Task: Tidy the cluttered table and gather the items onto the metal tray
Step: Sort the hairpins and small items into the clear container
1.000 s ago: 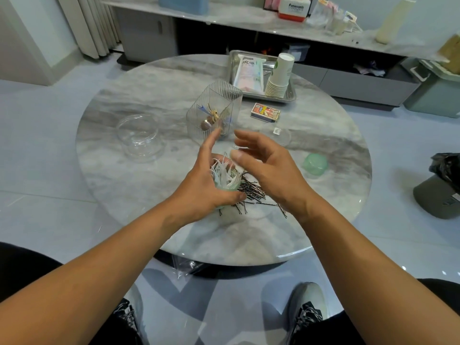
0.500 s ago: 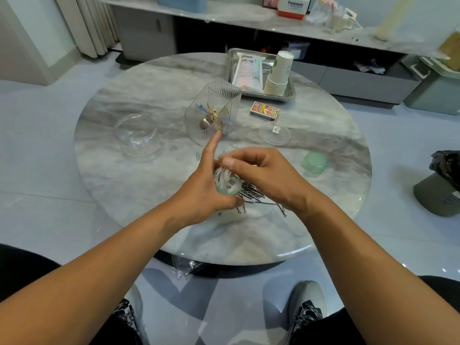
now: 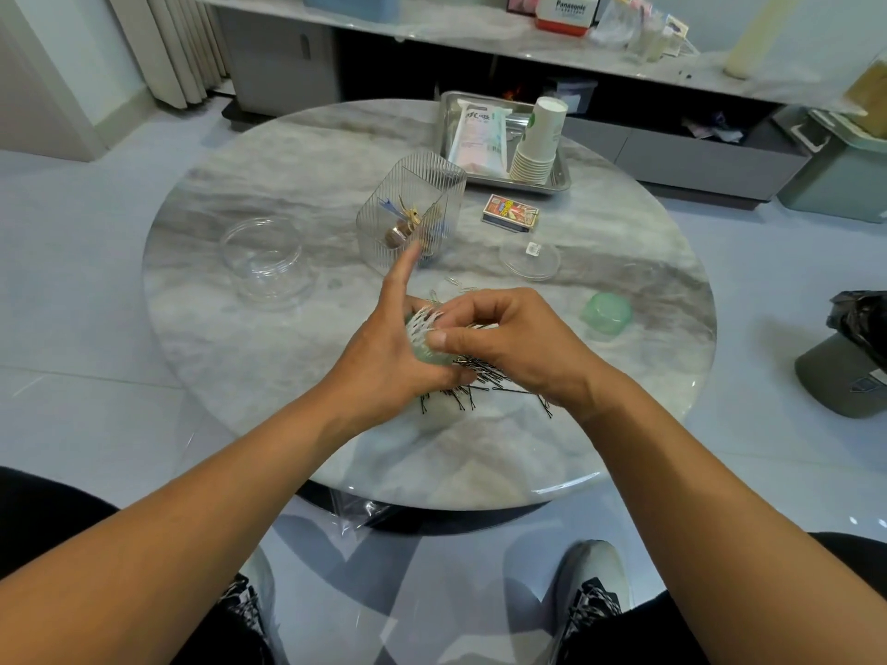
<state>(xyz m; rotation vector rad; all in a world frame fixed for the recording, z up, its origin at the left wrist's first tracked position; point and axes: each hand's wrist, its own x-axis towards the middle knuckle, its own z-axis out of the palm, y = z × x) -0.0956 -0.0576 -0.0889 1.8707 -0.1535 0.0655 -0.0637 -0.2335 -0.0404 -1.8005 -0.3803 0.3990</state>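
My left hand [image 3: 384, 352] grips a small pale green jar [image 3: 428, 353] stuffed with white sticks [image 3: 425, 319], its index finger pointing up. My right hand [image 3: 509, 343] pinches the white sticks at the jar's mouth with thumb and curled fingers. Under both hands lies a pile of black hairpins [image 3: 480, 383] on the round marble table [image 3: 240, 357]. The metal tray [image 3: 559, 180] at the far edge holds a white packet [image 3: 475, 136] and a stack of paper cups [image 3: 540, 141].
A ribbed clear box [image 3: 413, 204] with small clips stands mid-table. A clear round tub [image 3: 266, 261] sits left, a matchbox [image 3: 510, 212] and a clear lid [image 3: 529, 259] right of centre, a green lid [image 3: 605, 313] further right. A few paper clips [image 3: 451, 283] lie loose.
My right hand has closed from spread fingers down onto the white sticks in the jar. The left hand has kept its hold on the jar.
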